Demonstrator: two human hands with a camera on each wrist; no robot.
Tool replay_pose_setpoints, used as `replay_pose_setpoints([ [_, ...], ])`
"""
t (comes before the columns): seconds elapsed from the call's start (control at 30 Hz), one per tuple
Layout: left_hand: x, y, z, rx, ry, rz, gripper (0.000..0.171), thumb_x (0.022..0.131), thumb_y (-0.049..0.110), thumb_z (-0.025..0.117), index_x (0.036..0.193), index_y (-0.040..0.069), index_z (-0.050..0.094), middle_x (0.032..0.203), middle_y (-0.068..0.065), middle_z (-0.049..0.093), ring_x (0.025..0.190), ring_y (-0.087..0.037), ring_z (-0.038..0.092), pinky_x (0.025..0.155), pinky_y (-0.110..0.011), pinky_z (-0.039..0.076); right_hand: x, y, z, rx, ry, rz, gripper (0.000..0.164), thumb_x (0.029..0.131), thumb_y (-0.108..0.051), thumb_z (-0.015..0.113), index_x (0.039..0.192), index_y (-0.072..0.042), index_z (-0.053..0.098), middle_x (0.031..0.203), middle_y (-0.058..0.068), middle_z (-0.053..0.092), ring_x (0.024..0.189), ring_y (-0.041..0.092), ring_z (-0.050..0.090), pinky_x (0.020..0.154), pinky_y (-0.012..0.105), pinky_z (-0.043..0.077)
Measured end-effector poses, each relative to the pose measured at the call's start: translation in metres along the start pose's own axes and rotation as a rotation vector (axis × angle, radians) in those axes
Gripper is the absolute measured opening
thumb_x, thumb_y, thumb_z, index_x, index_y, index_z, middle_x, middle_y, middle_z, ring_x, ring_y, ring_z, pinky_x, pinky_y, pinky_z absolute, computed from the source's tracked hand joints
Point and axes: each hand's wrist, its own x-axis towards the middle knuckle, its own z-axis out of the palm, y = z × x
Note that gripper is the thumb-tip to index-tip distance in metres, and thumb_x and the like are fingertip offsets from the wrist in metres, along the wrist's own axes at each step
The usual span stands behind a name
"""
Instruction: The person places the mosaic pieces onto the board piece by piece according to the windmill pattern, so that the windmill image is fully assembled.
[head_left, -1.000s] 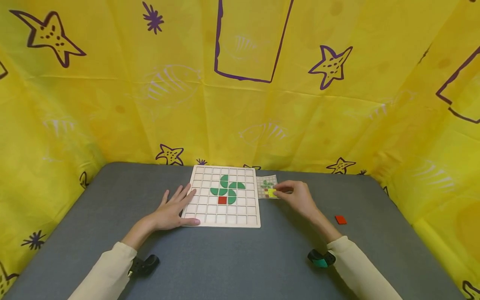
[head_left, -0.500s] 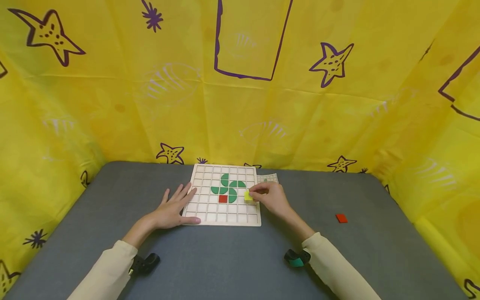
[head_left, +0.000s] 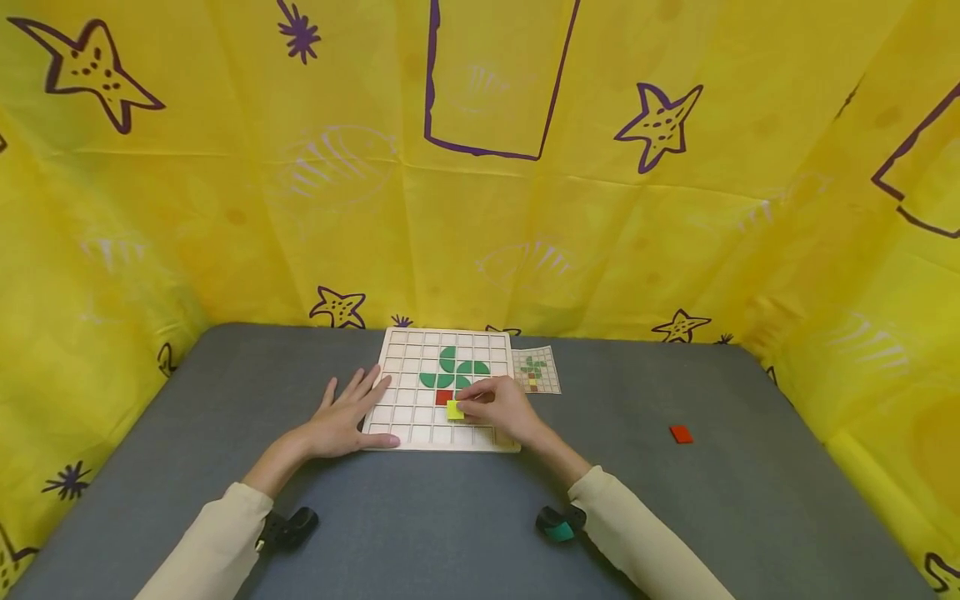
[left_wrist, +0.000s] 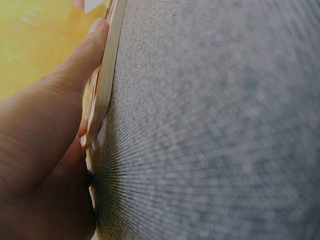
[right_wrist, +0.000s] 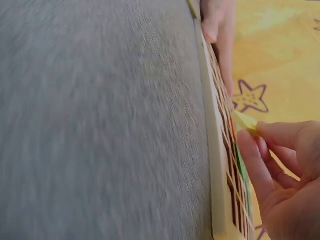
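Observation:
A pale wooden grid board (head_left: 422, 434) lies on the table, with several green quarter-circle tiles (head_left: 447, 359) and a red square tile (head_left: 444, 397) in its cells. Between thumb and fingertips my right hand (head_left: 501, 408) pinches a yellow square tile (head_left: 454, 410), just below and right of the red one. In the right wrist view that yellow tile (right_wrist: 246, 122) is tilted above the board's surface. My left hand (head_left: 347, 418) rests spread on the board's left edge, its thumb (left_wrist: 85, 57) along the near corner. Part of the green pattern is hidden behind my right hand.
A small pattern card (head_left: 550, 372) printed with a coloured grid lies against the board's right side. Farther right, a loose red square tile (head_left: 681, 434) is on the grey table (head_left: 450, 517). A yellow curtain (head_left: 480, 217) with sea drawings surrounds the table's back and sides.
My right hand has carried the yellow tile leftward from over the pattern card to the board, beside the red tile. The card is uncovered again. My left hand has stayed in place.

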Motion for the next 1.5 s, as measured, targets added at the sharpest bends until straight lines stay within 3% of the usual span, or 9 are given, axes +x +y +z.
replay_pose_setpoints([
  [0.07,0.0,0.001,0.0,-0.003,-0.003,-0.002,0.104,0.083,0.06,0.068,0.155,0.001,0.021,0.161,-0.024,0.007,0.146,-0.047,0.001,0.108,-0.068,-0.01,0.001,0.0,0.005,-0.018,-0.001,0.0,0.013,0.086,-0.009,0.075,0.095,0.001,0.076,0.085,0.01,0.073,0.07,0.019,0.068,0.064,0.028,0.058],
  [0.17,0.001,0.001,0.001,-0.004,-0.01,-0.003,0.104,0.083,0.06,0.068,0.155,0.001,0.02,0.162,-0.024,0.006,0.146,-0.047,0.0,0.108,-0.068,-0.01,0.003,-0.003,0.01,-0.132,0.017,-0.002,0.01,0.085,-0.012,0.077,0.09,-0.004,0.077,0.078,0.002,0.072,0.066,0.009,0.062,0.062,0.022,0.053],
  [0.37,0.004,0.002,0.003,-0.002,-0.02,-0.005,0.104,0.084,0.062,0.066,0.156,0.003,0.019,0.162,-0.022,0.005,0.147,-0.046,-0.001,0.109,-0.067,-0.011,0.006,-0.011,0.015,-0.301,0.042,-0.002,0.006,0.085,-0.015,0.078,0.083,-0.009,0.078,0.073,-0.005,0.069,0.065,0.006,0.058,0.062,0.023,0.048],
  [0.6,0.004,0.003,0.003,-0.022,-0.008,0.012,0.104,0.083,0.06,0.067,0.155,0.002,0.021,0.162,-0.022,0.006,0.147,-0.046,0.0,0.109,-0.067,-0.011,0.006,-0.016,0.021,-0.392,0.067,-0.009,0.007,0.083,-0.014,0.08,0.077,-0.011,0.078,0.069,-0.008,0.068,0.066,0.005,0.057,0.061,0.022,0.047],
  [0.8,0.001,0.0,0.005,-0.008,-0.001,0.009,0.103,0.084,0.06,0.067,0.155,0.002,0.021,0.162,-0.023,0.006,0.147,-0.046,0.0,0.108,-0.067,-0.011,0.008,-0.02,0.021,-0.409,0.03,-0.038,0.004,0.083,-0.013,0.078,0.08,-0.011,0.079,0.071,-0.008,0.07,0.069,0.004,0.058,0.064,0.021,0.048],
  [1.1,-0.004,-0.004,0.006,-0.009,0.011,0.002,0.105,0.082,0.06,0.069,0.155,0.002,0.021,0.162,-0.023,0.006,0.147,-0.046,0.0,0.108,-0.067,-0.011,0.001,-0.013,-0.015,-0.315,-0.132,-0.088,0.009,0.087,-0.01,0.074,0.094,-0.008,0.079,0.087,-0.003,0.074,0.077,0.007,0.064,0.071,0.024,0.052],
  [1.27,-0.002,-0.003,0.005,-0.02,0.0,0.007,0.105,0.082,0.06,0.069,0.155,0.001,0.02,0.162,-0.024,0.005,0.147,-0.047,0.0,0.108,-0.068,-0.011,-0.01,0.001,-0.039,-0.343,-0.093,-0.141,0.01,0.086,-0.008,0.074,0.095,-0.004,0.078,0.089,-0.001,0.074,0.078,0.007,0.064,0.072,0.025,0.053],
  [1.5,0.001,-0.002,0.003,-0.02,-0.003,0.007,0.106,0.082,0.06,0.069,0.155,0.002,0.02,0.162,-0.023,0.005,0.147,-0.046,-0.001,0.108,-0.067,-0.012,-0.028,0.01,-0.078,-0.414,-0.049,-0.113,0.01,0.087,-0.008,0.074,0.096,-0.005,0.077,0.093,0.0,0.074,0.083,0.012,0.066,0.075,0.027,0.054],
])
